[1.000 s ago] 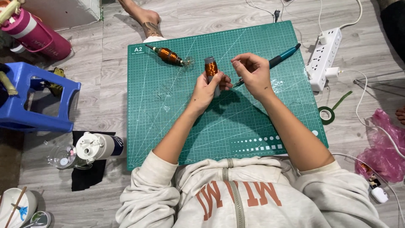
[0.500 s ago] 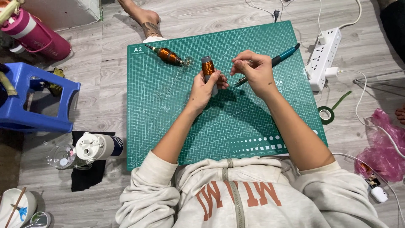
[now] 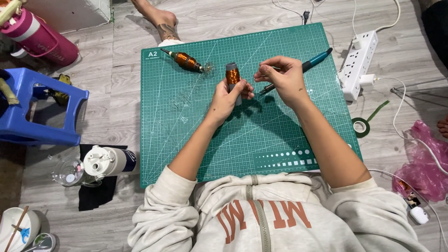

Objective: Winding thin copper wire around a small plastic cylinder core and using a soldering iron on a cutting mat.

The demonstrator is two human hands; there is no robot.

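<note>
Green mat: left hand grips copper coil, right hand pinched; 2nd coil nearby.

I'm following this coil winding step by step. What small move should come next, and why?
Probably turn the copper-wound grey cylinder a little in the left hand. The right hand is pinched beside it as if holding fine wire, too thin to see, so a turn would lay it on.

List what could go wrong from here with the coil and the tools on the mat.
The left hand grips the copper-wound coil only at its lower end; it could slip. The right hand pinches something too fine to see, perhaps wire, which might snap. The teal-handled tool beneath that hand could be knocked.
</note>
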